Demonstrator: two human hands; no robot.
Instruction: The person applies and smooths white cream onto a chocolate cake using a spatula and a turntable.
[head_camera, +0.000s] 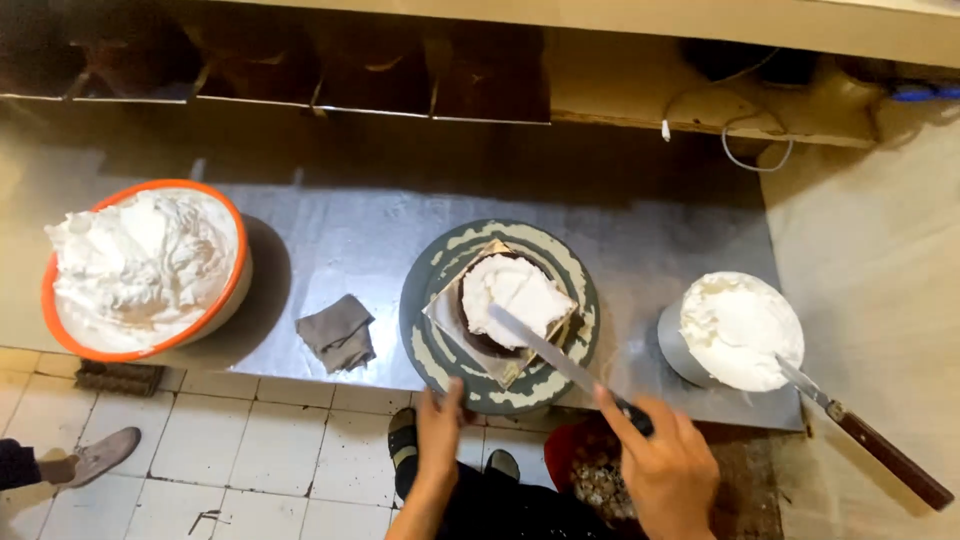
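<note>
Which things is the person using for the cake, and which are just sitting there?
In use:
cake
board
turntable, touched by the left hand
spatula, held by the right hand

Lying about:
big bowl of cream
cloth
small bowl of cream
knife

Long metal spatula slants up-left from the right hand, blade tip lying flat on the white cream. The dark round cake sits cream-topped on a square board atop the grey turntable, whose rim touches the left hand.
</note>
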